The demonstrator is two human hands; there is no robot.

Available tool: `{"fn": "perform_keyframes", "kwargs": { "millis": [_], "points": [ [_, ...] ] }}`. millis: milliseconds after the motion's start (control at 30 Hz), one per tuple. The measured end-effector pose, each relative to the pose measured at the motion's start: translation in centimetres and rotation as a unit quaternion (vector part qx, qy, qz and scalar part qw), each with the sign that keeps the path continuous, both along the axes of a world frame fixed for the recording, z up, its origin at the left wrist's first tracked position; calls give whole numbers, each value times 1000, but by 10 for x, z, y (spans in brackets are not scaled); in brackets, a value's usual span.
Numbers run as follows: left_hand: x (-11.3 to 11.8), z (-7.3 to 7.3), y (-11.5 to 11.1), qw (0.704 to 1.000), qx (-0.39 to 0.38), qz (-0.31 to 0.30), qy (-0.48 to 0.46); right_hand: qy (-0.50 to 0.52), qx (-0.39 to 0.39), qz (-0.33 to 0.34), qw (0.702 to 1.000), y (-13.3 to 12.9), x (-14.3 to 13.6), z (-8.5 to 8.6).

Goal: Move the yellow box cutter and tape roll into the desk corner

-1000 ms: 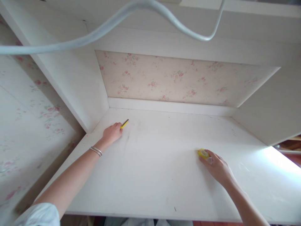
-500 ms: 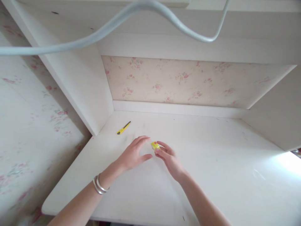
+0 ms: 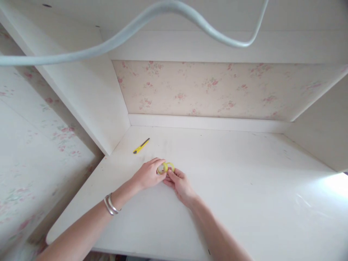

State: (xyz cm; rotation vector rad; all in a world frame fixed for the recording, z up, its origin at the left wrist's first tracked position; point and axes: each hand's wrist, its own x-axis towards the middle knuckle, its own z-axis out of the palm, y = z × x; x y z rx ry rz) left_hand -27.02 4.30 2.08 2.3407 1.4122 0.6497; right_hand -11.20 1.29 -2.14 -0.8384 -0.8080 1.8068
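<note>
Two yellow-green rings, which look like tape rolls (image 3: 165,167), are held side by side above the white desk. My left hand (image 3: 150,174) grips the left ring between thumb and fingers, and silver bangles circle that wrist. The right ring is pinched by my right hand (image 3: 179,183), its thumb at the ring's lower edge. Both hands nearly meet at the rings. Behind my left hand a yellow utility knife (image 3: 141,145) lies on the desk.
The white desk (image 3: 231,188) runs back to a low ledge below flowered wallpaper (image 3: 201,88). White side panels stand left and right. A pale cable (image 3: 108,45) crosses the upper view. A small dark mark (image 3: 209,252) is near the front edge.
My right hand has moved left to meet my left hand, which has closed from an open pose. The yellow item now shows as two rings. The view has shifted slightly.
</note>
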Motion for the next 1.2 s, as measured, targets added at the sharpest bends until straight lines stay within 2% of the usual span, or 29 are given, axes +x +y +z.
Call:
{"fn": "perform_keyframes", "kwargs": {
  "millis": [133, 200, 300, 433, 600, 700, 833, 933, 1000, 1200],
  "points": [
    [11, -3, 1, 997, -48, 17, -52, 23, 6, -15, 1000, 4, 3, 1],
    [14, -4, 2, 996, -63, -19, -59, 42, 0, -5, 999, 5, 9, 0],
    [17, -4, 3, 997, -27, -68, -40, 69, -19, -7, 997, 7, 14, -4],
    [18, -5, 7, 997, 37, -70, -17, 76, -43, -11, 996, 7, 14, -8],
    [16, -8, 8, 996, 21, -87, 10, 89, -59, 10, 994, 7, 16, -5],
    [15, -4, 6, 996, 10, -90, 9, 71, -55, 24, 996, 6, 17, -4],
    [20, 10, 2, 995, -7, -94, 25, 32, -35, 54, 997, 4, 16, -5],
    [19, 15, 4, 996, -17, -73, 50, 10, -24, 66, 997, 2, 15, -3],
    [12, 13, 10, 997, -1, -40, 68, -6, -30, 62, 998, 1, 15, -2],
    [-37, -7, 46, 980, 30, 83, 181, -35, -32, 43, 998, 1, 15, 1]
  ]
}}
